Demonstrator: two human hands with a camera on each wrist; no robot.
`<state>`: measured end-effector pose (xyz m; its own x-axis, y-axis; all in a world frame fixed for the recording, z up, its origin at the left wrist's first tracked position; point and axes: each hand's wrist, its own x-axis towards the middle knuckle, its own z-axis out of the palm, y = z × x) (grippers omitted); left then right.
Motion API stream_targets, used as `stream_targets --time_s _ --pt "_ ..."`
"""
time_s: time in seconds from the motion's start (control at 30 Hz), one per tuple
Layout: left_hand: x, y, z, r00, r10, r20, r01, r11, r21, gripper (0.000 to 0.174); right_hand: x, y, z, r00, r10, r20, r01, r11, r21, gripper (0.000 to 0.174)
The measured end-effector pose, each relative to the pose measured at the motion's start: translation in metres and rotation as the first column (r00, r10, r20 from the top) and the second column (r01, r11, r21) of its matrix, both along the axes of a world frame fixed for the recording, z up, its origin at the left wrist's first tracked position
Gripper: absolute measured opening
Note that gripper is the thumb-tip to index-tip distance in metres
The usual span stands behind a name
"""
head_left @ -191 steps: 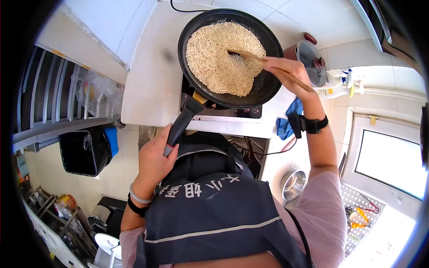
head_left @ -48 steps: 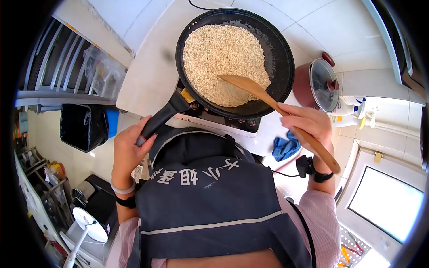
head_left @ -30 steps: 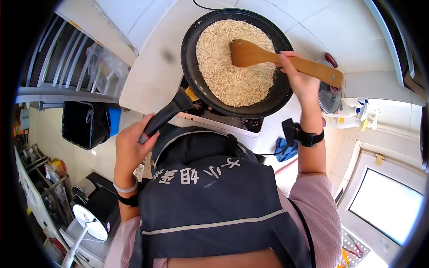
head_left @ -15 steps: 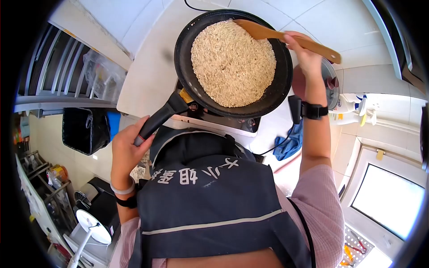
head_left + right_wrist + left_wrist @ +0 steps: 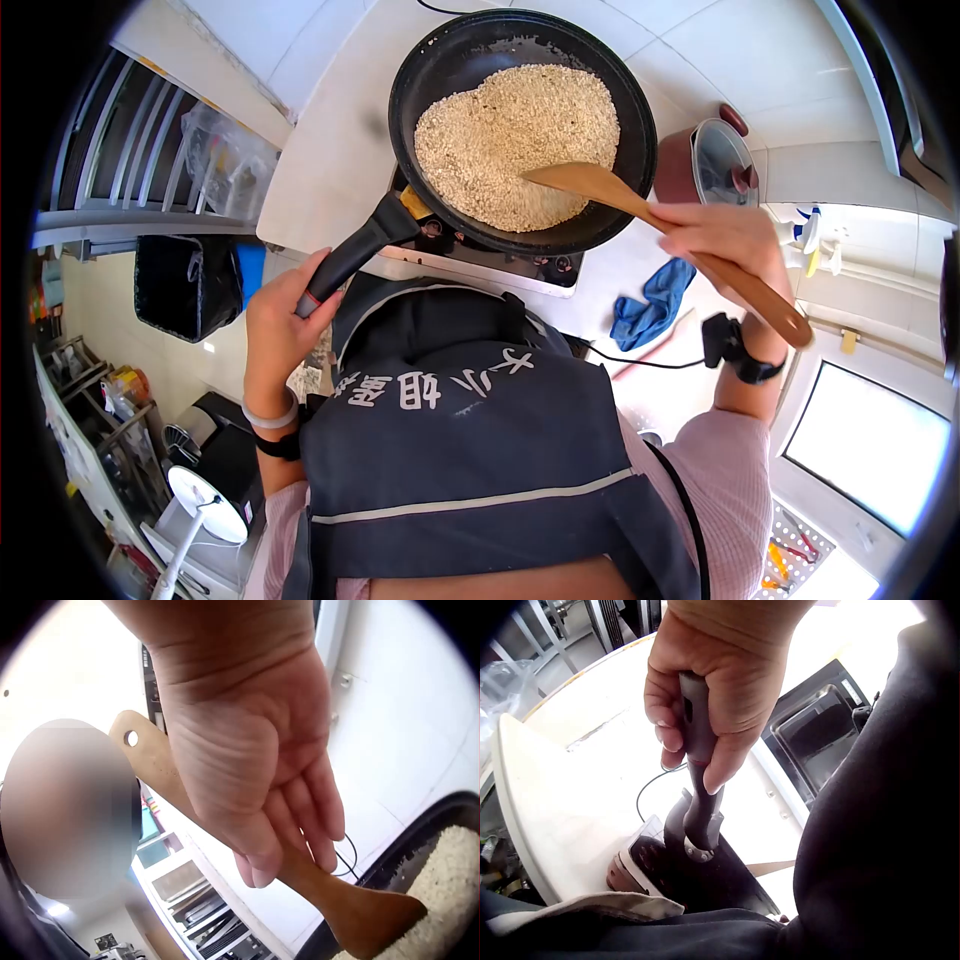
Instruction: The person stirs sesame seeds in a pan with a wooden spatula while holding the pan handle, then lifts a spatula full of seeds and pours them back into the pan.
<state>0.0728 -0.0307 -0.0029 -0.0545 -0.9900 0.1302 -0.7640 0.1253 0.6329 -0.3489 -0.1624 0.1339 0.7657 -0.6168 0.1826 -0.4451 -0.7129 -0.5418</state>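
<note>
Here, from the head camera, a round black frying pan sits on a cooker at the far side of a white worktop. It holds a heap of pale beige grains. The left hand is wrapped round the near end of the pan's long black handle, which runs near and left from the pan. The right hand, right of the pan, is closed over the shaft of a light brown wooden spatula. The spatula's flat blade lies on the right edge of the grains. A crumpled blue cloth lies on the worktop near that hand, and a dark red pot with a glass lid stands right of the pan.

From the left wrist, the left hand has fingers and thumb curled tightly about the handle.

From the right wrist, the right hand shows its palm. Its fingers are bent loosely over the spatula, whose blade touches the grains beside the pan's rim.
</note>
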Motion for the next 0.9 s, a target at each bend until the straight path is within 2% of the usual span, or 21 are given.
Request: stream_targets --time_s 0.1,0.2,0.33,0.4,0.43,0.5,0.53,0.6,0.63,0.7,0.73,0.77,0.83,0.87,0.9 --pt "0.000 0.001 -0.002 1.000 -0.004 0.014 0.004 1.000 -0.017 0.050 -0.011 0.025 0.011 0.996 -0.087 0.002 0.087 0.996 0.004 0.017" --pt "0.000 0.000 -0.001 1.000 0.008 0.019 -0.008 1.000 -0.001 0.050 -0.006 0.034 0.010 0.999 -0.026 -0.038 0.031 0.986 0.162 0.017" --pt "-0.001 0.000 -0.001 1.000 0.015 0.017 -0.015 1.000 0.011 0.050 0.022 0.028 -0.022 0.999 -0.028 -0.015 0.030 0.991 0.134 0.013" --pt "-0.001 0.001 0.000 1.000 0.013 0.020 -0.013 1.000 0.012 0.050 0.028 0.016 -0.040 0.999 0.028 -0.029 -0.028 1.000 -0.010 0.016" --pt "-0.001 0.000 0.000 1.000 0.011 0.016 -0.011 1.000 0.011 0.051 0.032 0.009 -0.047 0.999 0.029 -0.028 -0.029 1.000 -0.011 0.016" --pt "-0.002 0.000 0.001 1.000 0.007 0.015 -0.008 1.000 0.006 0.051 0.041 -0.006 -0.062 0.993 0.065 -0.097 -0.088 0.965 -0.247 0.023" --pt "-0.002 0.000 0.001 1.000 0.008 0.009 -0.009 1.000 0.010 0.051 0.045 -0.014 -0.071 0.994 0.064 -0.093 -0.086 0.964 -0.250 0.023" --pt "-0.003 0.001 0.001 1.000 0.009 0.012 -0.009 1.000 0.011 0.051 0.051 -0.035 -0.092 0.999 0.027 -0.035 -0.039 0.915 -0.401 0.021" --pt "-0.003 0.002 0.002 1.000 0.016 -0.003 -0.016 0.999 0.033 0.049 0.050 -0.047 -0.106 0.999 0.025 -0.029 -0.034 0.915 -0.403 0.021" --pt "-0.003 0.002 0.003 1.000 0.022 -0.012 -0.022 0.999 0.049 0.047 0.050 -0.066 -0.128 0.953 -0.100 0.286 0.207 0.904 -0.374 0.019" --pt "-0.003 0.001 0.002 1.000 0.009 0.006 -0.009 1.000 0.020 0.049 0.053 -0.065 -0.126 0.896 -0.216 0.387 0.332 0.906 -0.264 0.014" --pt "-0.003 0.001 0.002 1.000 -0.003 0.021 0.003 1.000 -0.007 0.051 0.053 -0.061 -0.119 0.895 -0.213 0.391 0.332 0.905 -0.266 0.014" --pt "-0.004 -0.001 0.005 1.000 -0.009 0.026 0.009 1.000 -0.024 0.050 0.043 -0.044 -0.100 0.766 -0.535 0.358 0.607 0.784 -0.127 0.013" --pt "-0.004 -0.002 0.005 1.000 0.000 0.023 0.001 1.000 -0.019 0.049 0.033 -0.037 -0.094 0.766 -0.535 0.355 0.608 0.783 -0.132 0.013" --pt "-0.004 -0.002 0.004 1.000 0.008 0.018 -0.008 1.000 -0.014 0.049 0.020 -0.029 -0.088 0.682 -0.601 0.416 0.646 0.762 0.041 0.015"
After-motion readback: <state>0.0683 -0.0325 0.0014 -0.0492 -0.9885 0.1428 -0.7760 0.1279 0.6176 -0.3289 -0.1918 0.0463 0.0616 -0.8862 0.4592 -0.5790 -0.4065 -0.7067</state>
